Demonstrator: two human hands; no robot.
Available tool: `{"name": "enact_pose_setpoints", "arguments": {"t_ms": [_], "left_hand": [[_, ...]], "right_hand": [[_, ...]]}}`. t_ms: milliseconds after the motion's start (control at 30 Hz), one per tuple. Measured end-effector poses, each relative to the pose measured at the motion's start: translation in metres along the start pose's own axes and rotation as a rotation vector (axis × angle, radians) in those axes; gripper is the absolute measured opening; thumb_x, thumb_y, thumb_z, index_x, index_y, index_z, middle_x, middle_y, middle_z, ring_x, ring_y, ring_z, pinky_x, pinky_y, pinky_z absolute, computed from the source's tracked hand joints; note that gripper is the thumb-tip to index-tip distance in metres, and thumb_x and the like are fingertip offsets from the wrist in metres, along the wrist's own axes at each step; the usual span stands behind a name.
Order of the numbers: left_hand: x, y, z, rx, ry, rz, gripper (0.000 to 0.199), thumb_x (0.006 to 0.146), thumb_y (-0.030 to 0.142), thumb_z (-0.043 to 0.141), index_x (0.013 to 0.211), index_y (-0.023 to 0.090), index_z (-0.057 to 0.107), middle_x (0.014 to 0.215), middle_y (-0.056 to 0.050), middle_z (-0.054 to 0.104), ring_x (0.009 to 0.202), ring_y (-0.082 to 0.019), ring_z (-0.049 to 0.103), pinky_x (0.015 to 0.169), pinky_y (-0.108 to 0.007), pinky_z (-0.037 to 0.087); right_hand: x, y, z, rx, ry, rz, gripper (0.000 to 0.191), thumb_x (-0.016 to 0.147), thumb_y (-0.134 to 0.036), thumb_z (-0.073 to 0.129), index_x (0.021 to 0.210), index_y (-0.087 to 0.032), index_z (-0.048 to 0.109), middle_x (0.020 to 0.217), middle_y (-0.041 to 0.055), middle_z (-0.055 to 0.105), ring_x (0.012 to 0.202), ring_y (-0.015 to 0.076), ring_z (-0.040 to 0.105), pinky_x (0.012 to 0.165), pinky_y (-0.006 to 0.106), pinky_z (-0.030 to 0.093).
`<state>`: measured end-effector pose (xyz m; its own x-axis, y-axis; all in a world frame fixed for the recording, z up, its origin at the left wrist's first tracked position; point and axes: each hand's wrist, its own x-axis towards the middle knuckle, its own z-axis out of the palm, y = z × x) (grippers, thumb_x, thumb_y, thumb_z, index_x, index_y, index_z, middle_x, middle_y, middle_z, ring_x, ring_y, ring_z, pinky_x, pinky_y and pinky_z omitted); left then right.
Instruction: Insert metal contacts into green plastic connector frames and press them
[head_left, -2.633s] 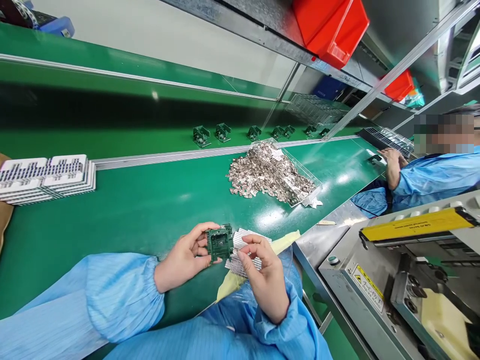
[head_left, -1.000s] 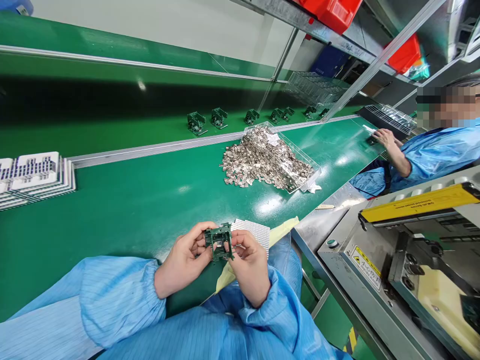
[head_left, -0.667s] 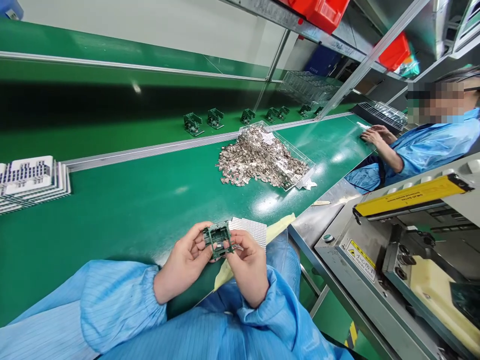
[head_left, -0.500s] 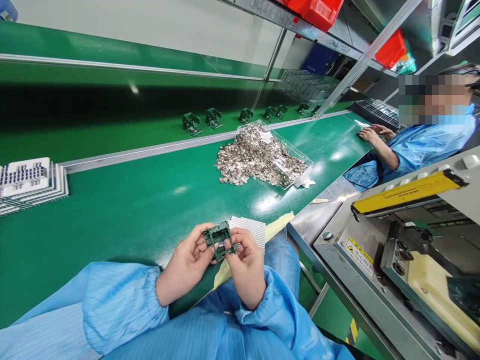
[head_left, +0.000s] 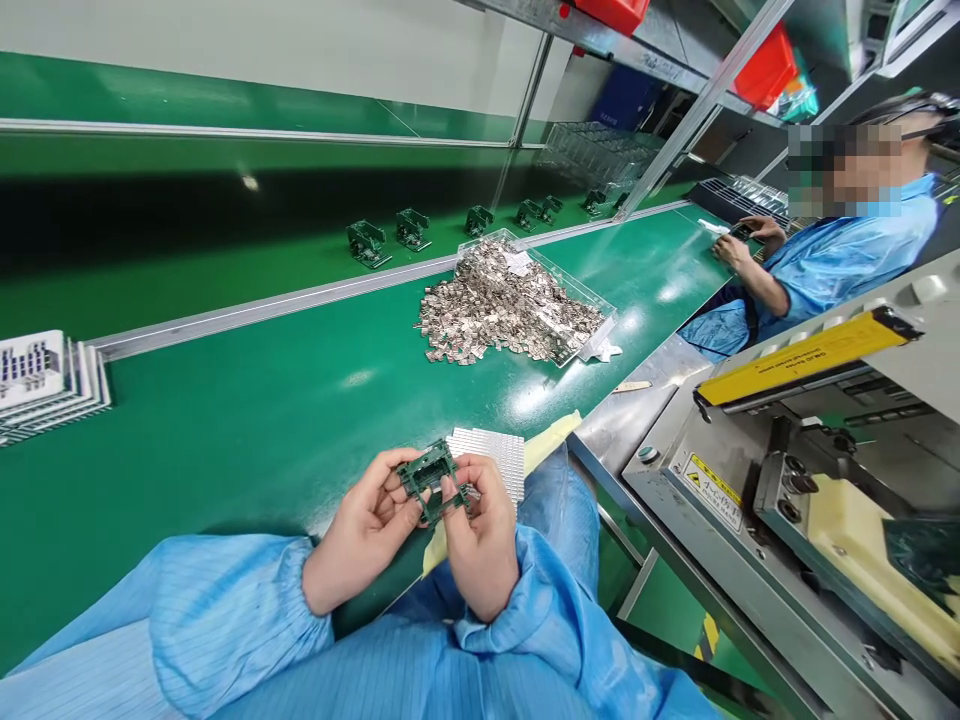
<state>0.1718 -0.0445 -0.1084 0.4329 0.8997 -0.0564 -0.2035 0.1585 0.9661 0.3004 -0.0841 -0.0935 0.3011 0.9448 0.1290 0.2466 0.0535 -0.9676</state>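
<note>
Between my two hands is a small dark green circuit-board frame (head_left: pixel 429 468), open in its middle, held just over the front edge of the table. My left hand (head_left: pixel 367 535) grips its left side with thumb and fingers. On its right side, my right hand (head_left: pixel 481 540) is closed, the thumb reaching up against the inner opening. Partly hidden behind the right fingers lies a flat stack of silvery ribbed strips (head_left: pixel 501 458). Beside it a strip of pale yellow material (head_left: pixel 551 442) hangs along the table edge.
A heap of small metal pieces (head_left: pixel 487 315) spills from a tilted clear tray (head_left: pixel 600 335). Several green board assemblies (head_left: pixel 412 230) line the back ledge. Stacked white-and-green panels (head_left: pixel 52 385) sit at left. At right stands a machine with a yellow bar (head_left: pixel 806 360); beyond it works another person (head_left: pixel 847 245).
My view has shifted slightly, so the scene sits a little further left. The green frame is tilted a bit differently in my hands. The other person's hands have risen with a dark object.
</note>
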Motion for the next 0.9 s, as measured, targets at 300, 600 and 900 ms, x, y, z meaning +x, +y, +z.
{"name": "enact_pose_setpoints", "arguments": {"t_ms": [300, 600, 900], "left_hand": [[-0.003, 0.002, 0.006, 0.064, 0.096, -0.043, 0.035, 0.083, 0.034, 0.065, 0.107, 0.02, 0.044, 0.082, 0.0, 0.064, 0.067, -0.011, 0.063, 0.06, -0.02, 0.054], [-0.005, -0.005, 0.01, 0.198, 0.185, 0.017, 0.035, 0.083, 0.037, 0.062, 0.108, 0.02, 0.044, 0.074, 0.001, 0.059, 0.057, -0.011, 0.057, 0.05, -0.02, 0.049], [-0.01, -0.006, 0.009, 0.378, 0.17, 0.074, 0.033, 0.085, 0.034, 0.06, 0.112, 0.02, 0.047, 0.073, 0.001, 0.061, 0.058, -0.011, 0.058, 0.052, -0.019, 0.047]], "right_hand": [[-0.001, 0.003, -0.001, 0.283, -0.059, 0.136, 0.008, 0.086, -0.028, 0.056, 0.086, -0.02, 0.058, 0.097, 0.0061, 0.053, 0.076, 0.0161, 0.057, 0.057, 0.025, 0.053], [-0.002, 0.003, 0.003, 0.385, 0.028, 0.211, 0.007, 0.073, -0.023, 0.065, 0.076, -0.017, 0.061, 0.09, 0.0049, 0.057, 0.071, 0.0149, 0.058, 0.054, 0.023, 0.054], [-0.006, -0.003, -0.01, 0.166, 0.025, 0.066, 0.005, 0.074, -0.014, 0.062, 0.077, -0.017, 0.065, 0.093, 0.0069, 0.06, 0.082, 0.0168, 0.061, 0.056, 0.021, 0.052]]}}
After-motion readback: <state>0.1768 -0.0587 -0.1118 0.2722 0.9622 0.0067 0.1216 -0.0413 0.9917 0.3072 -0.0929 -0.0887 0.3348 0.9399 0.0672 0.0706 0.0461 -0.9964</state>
